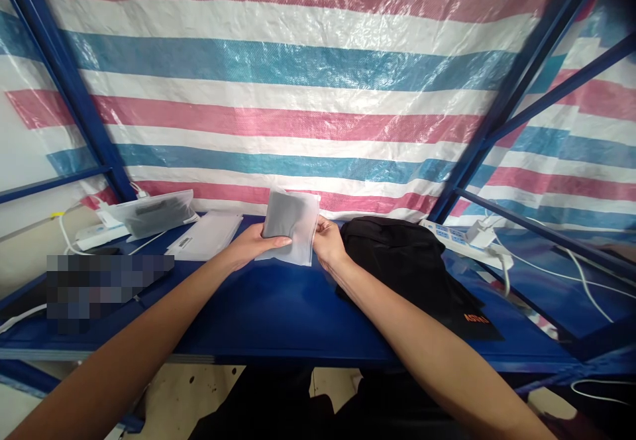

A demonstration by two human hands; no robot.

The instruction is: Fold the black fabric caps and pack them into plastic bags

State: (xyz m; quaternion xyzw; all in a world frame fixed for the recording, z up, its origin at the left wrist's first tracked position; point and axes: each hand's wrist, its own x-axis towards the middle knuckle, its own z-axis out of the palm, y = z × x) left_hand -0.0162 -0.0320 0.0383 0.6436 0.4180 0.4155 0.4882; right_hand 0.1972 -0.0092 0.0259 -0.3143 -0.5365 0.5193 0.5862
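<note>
Both my hands hold up a frosted plastic bag (304, 228) above the blue shelf. A flat dark grey piece (282, 211) shows in its left part, its exact kind unclear. My left hand (253, 244) is closed on the left side, thumb across the front of the grey piece. My right hand (326, 238) pinches the bag's right edge between thumb and fingers. To the left lies a stack of flat frosted bags (206, 236). Beside my right wrist is a folded black cloth item (397, 261) with orange lettering.
A frosted pouch (152, 213) leans near a white power strip (99, 233) at the left. Another power strip (464, 244) with plugs and cables lies at the right. Blue metal posts (477, 135) frame the shelf (293, 314), and a striped plastic sheet (278, 62) hangs behind.
</note>
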